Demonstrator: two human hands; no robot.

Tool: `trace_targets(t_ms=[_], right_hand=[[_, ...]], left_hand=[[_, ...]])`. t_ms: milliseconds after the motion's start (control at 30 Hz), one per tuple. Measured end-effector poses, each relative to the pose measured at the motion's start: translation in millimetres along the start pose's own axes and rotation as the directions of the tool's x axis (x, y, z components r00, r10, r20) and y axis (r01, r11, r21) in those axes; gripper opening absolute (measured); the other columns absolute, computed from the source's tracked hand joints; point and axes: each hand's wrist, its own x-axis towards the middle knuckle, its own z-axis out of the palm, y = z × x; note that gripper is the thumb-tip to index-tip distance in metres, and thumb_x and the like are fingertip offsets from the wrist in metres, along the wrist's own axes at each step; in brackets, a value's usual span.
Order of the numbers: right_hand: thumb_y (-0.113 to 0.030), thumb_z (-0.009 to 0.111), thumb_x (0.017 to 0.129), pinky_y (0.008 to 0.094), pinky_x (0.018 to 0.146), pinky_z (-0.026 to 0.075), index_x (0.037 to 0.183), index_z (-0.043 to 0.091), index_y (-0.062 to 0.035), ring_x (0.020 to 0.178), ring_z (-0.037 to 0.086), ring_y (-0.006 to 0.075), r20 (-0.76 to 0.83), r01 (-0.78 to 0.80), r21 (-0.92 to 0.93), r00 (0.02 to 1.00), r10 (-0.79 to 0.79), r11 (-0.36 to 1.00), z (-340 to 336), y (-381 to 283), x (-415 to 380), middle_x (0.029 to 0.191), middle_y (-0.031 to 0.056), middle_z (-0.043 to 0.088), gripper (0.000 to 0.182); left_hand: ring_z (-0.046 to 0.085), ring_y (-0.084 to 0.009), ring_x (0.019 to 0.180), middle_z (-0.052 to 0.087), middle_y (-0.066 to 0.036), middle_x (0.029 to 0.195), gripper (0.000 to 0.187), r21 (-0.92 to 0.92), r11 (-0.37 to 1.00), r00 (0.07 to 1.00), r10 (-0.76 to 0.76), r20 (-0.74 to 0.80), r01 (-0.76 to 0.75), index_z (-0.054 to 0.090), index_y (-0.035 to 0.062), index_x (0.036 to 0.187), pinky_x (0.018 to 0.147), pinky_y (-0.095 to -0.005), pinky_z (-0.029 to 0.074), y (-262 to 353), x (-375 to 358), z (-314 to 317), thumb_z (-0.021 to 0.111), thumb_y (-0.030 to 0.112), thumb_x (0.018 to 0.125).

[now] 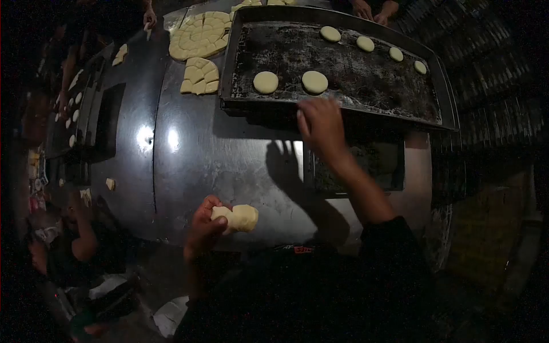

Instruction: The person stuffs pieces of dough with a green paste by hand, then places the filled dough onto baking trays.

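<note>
My left hand (207, 226) is closed around a strip of pale dough pieces (245, 218) above the table's near edge. Its thumb presses on the dough from the near side. My right hand (323, 128) is over the near rim of a large dark baking tray (366, 108), holding nothing that I can see. Its fingers look apart and slightly blurred. Just beyond its fingertips lies a flat dough round (314, 82), with another dough round (266, 82) to its left. Several more rounds, among them one dough round (330, 34), lie along the far side of the tray.
A large slab of cut dough (200, 35) and a smaller cut piece (200, 76) lie left of the tray on the metal table (194, 154). Another person's hands (374, 10) show behind the tray. At far left, people stand around a second tray (86, 108) with dough rounds.
</note>
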Motion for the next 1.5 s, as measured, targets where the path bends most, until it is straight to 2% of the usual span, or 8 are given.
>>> trace_targets(t_ms=[67, 167, 400, 733, 967, 1200, 1400, 1500], right_hand=[[-0.020, 0.066, 0.083, 0.0460, 0.103, 0.032, 0.122, 0.052, -0.0022, 0.114, 0.052, 0.0287, 0.217, -0.232, 0.686, 0.970, 0.110, 0.689, -4, -49, -58, 0.122, 0.0147, 0.055, 0.045], [-0.022, 0.065, 0.085, 0.0371, 0.094, 0.042, 0.126, 0.050, -0.0016, 0.109, 0.054, 0.0246, 0.734, -0.740, 0.672, 0.664, -0.142, 0.016, -9, -111, -139, 0.121, 0.0157, 0.056, 0.048], [-0.013, 0.060, 0.087, 0.0298, 0.082, 0.049, 0.114, 0.058, -0.0008, 0.088, 0.062, 0.0167, 0.846, -0.826, 0.419, 0.506, 0.168, 0.377, -30, -77, -228, 0.100, 0.0092, 0.064, 0.029], [-0.022, 0.065, 0.086, 0.0316, 0.056, 0.044, 0.092, 0.061, -0.0024, 0.068, 0.058, 0.0203, -0.193, -0.012, 0.669, 0.962, 0.190, 0.743, -50, -193, -180, 0.070, 0.0095, 0.053, 0.021], [-0.021, 0.060, 0.090, 0.0265, 0.045, 0.042, 0.078, 0.052, -0.0023, 0.050, 0.055, 0.0111, -0.013, -0.117, 0.787, 0.978, 0.207, 0.605, -68, -192, -165, 0.058, 0.0088, 0.058, 0.023], [-0.010, 0.062, 0.079, 0.0459, 0.089, 0.043, 0.106, 0.053, 0.0026, 0.112, 0.050, 0.0374, 0.389, -0.374, 0.087, 0.866, 0.314, 0.923, -65, -129, -168, 0.118, 0.0215, 0.053, 0.031], [0.005, 0.055, 0.077, 0.0434, 0.106, 0.033, 0.126, 0.049, -0.0018, 0.127, 0.040, 0.0381, 0.278, -0.315, 0.624, 0.945, 0.174, 0.715, -20, -42, -214, 0.130, 0.0201, 0.048, 0.050], [0.000, 0.057, 0.079, 0.0426, 0.094, 0.043, 0.118, 0.055, -0.0001, 0.107, 0.054, 0.0396, -0.068, -0.448, 0.122, 0.886, 0.458, 0.886, -10, 84, -202, 0.119, 0.0223, 0.055, 0.039]], left_hand=[[0.059, -0.0168, 0.087, 0.059, -0.009, 0.099, 0.034, -0.031, 0.999, 0.999, -0.008, 0.054, 0.010, 0.045, 0.0103, 0.105, 0.074, -0.0276, 0.050, -10, 3, 7, 0.068, 0.013, 0.080], [0.059, -0.0177, 0.089, 0.059, -0.009, 0.100, 0.035, 0.124, 0.992, 0.999, -0.022, 0.047, 0.016, 0.046, 0.0088, 0.110, 0.073, -0.0298, 0.051, -23, 12, 21, 0.067, 0.014, 0.082], [0.058, -0.0277, 0.099, 0.056, -0.014, 0.114, 0.031, 0.865, 0.481, 0.961, 0.138, -0.238, 0.145, 0.051, 0.0017, 0.115, 0.081, -0.0379, 0.050, -120, 26, -56, 0.057, 0.019, 0.090], [0.059, -0.0202, 0.091, 0.058, -0.013, 0.099, 0.041, 0.373, 0.464, 0.477, 0.877, -0.063, -0.804, 0.057, -0.0007, 0.099, 0.073, -0.0313, 0.050, -69, -20, 98, 0.046, 0.039, 0.095], [0.041, -0.0093, 0.054, 0.042, 0.000, 0.058, 0.057, 0.205, 0.748, 0.717, 0.663, -0.215, -0.631, 0.041, 0.0093, 0.058, 0.053, -0.0236, 0.035, -49, -21, 98, 0.044, 0.055, 0.092], [0.057, -0.0177, 0.094, 0.058, -0.009, 0.104, 0.061, -0.291, 0.956, 0.965, -0.118, -0.233, 0.046, 0.050, 0.0004, 0.118, 0.079, -0.0293, 0.047, -100, 36, 116, 0.040, 0.055, 0.093], [0.060, -0.0211, 0.093, 0.059, -0.012, 0.106, 0.037, 0.029, 0.995, 0.959, -0.079, -0.273, 0.091, 0.049, -0.0004, 0.117, 0.079, -0.0318, 0.050, -121, 88, 86, 0.047, 0.031, 0.097], [0.061, -0.0217, 0.093, 0.058, -0.012, 0.107, 0.036, 0.066, 0.983, 0.918, -0.133, -0.374, 0.169, 0.048, -0.0011, 0.119, 0.076, -0.0314, 0.053, -119, 87, 67, 0.047, 0.028, 0.097]])
